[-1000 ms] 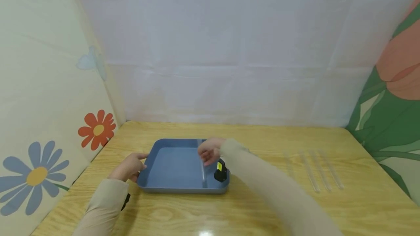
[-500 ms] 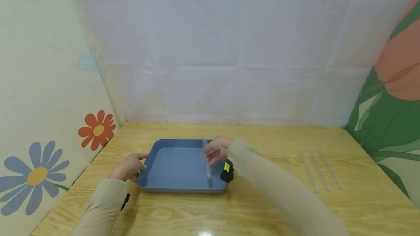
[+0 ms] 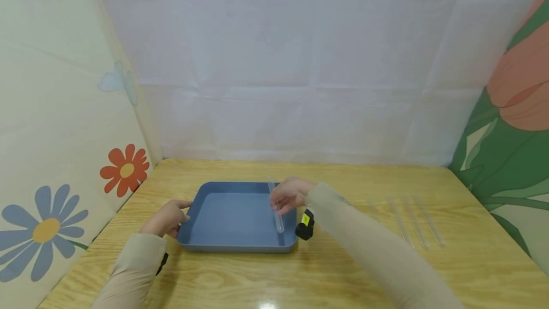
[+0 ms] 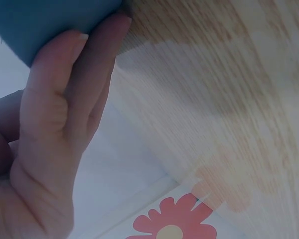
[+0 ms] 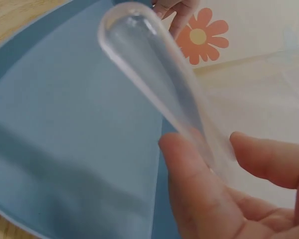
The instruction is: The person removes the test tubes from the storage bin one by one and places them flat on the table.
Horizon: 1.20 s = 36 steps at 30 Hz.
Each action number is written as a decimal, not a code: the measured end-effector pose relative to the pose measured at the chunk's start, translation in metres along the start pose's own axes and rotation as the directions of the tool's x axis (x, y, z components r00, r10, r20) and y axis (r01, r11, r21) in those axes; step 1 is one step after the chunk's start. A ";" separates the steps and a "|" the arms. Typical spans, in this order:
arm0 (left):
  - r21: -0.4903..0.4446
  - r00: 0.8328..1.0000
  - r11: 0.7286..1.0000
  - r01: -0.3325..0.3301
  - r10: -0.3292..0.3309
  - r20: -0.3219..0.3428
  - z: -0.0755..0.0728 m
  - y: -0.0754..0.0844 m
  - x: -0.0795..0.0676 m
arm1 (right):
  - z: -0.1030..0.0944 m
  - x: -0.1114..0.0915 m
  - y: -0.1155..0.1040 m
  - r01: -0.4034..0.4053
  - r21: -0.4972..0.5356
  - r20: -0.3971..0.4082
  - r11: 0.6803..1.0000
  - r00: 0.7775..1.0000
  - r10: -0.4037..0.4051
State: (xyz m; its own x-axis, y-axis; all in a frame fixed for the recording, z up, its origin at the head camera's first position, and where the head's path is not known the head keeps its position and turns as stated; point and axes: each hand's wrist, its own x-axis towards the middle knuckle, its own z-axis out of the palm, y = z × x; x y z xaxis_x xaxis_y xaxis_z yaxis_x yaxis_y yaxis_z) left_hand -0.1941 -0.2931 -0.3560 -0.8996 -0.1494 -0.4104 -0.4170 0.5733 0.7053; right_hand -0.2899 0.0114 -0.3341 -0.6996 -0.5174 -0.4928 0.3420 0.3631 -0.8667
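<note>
A clear test tube (image 3: 278, 216) with a rounded end is pinched between the thumb and fingers of my right hand (image 3: 291, 195). It is tilted above the right part of a shallow blue tray (image 3: 236, 249). In the right wrist view the rounded end of the test tube (image 5: 139, 45) points up and away from the fingertips (image 5: 182, 149), with the tray behind it. My left hand (image 3: 168, 218) holds the tray at its left side, and the left wrist view has its fingers (image 4: 52, 74) against the blue outer wall; part of that grip is hidden.
Several more clear test tubes (image 3: 416, 223) lie side by side on the wooden table (image 3: 343, 280), right of the tray, partly hidden by the right forearm. A white cloth (image 3: 266, 70) hangs behind, with floral panels (image 3: 47, 228) at both sides.
My right hand has moved to the right with the test tube, from over the tray's inside toward its right rim. The left hand and the tray have stayed nearly still.
</note>
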 end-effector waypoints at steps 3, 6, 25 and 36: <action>-0.001 1.000 1.000 0.002 -0.002 0.000 0.000 0.000 0.000 | -0.001 -0.003 0.000 0.007 0.001 0.000 1.000 1.000 -0.007; -0.002 1.000 1.000 0.004 -0.004 0.000 0.000 0.000 0.000 | -0.004 -0.008 -0.001 0.016 0.012 -0.005 1.000 1.000 -0.016; -0.009 1.000 1.000 -0.010 0.009 -0.004 0.000 0.000 -0.003 | -0.024 -0.020 0.009 0.048 0.053 -0.037 0.997 0.998 -0.046; 0.005 1.000 1.000 -0.010 0.010 -0.006 0.000 -0.002 -0.001 | -0.031 -0.024 0.013 0.050 0.075 -0.050 0.996 0.998 -0.046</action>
State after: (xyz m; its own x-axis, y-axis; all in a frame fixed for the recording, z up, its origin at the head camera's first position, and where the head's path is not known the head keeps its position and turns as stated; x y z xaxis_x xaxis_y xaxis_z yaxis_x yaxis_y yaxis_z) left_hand -0.1928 -0.2946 -0.3569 -0.9046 -0.1482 -0.3996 -0.4070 0.5788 0.7066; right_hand -0.2883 0.0526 -0.3315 -0.7450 -0.4943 -0.4480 0.3530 0.2778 -0.8934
